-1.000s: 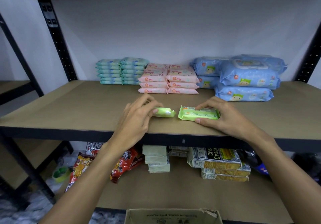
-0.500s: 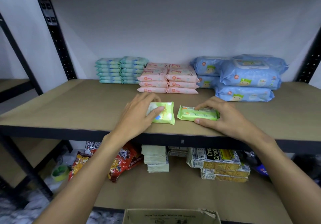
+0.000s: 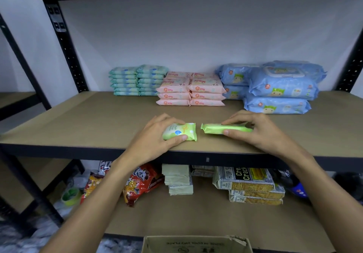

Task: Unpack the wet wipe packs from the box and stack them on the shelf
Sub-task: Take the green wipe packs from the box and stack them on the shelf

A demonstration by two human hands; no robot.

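- Round green tape roll [image 3: 70,193]: far left of and well below the pink stack [image 3: 190,89] (flat pink plastic wet wipe packs in 2 columns, at the back of the brown board shelf [image 3: 78,123]).
- Teal stack [image 3: 137,81], small teal-white plastic packs in 2 columns: just left of the pink stack, same level.
- Red-orange foil snack bags [image 3: 141,182]: one level below the pink stack, a bit to the left.
- Left hand [image 3: 155,140]: in front of the pink stack, slightly left. Its fingers curl over the far side and its thumb presses the near side of the left green pack [image 3: 179,133], a small light-green plastic wet wipe pack w/ white label. The pack lies on the shelf, near the front edge.
- Brown cardboard box [image 3: 196,245]: far below the pink stack, at the bottom of view; contents not visible.
- Right green pack [image 3: 225,129], same light-green plastic: in front of the pink stack, slightly right, just beside the left green pack w/ a small gap. It is low on the shelf; cannot tell if fully flat.
- Right hand [image 3: 261,133]: pinches the right green pack, fingertips on its far top edge, thumb on its near edge.
- Printed rectangular cracker packs [image 3: 249,184]: stacked one level below the pink stack, to the right.
- Big light-blue plastic wipe packs [image 3: 275,87]: just right of the pink stack.
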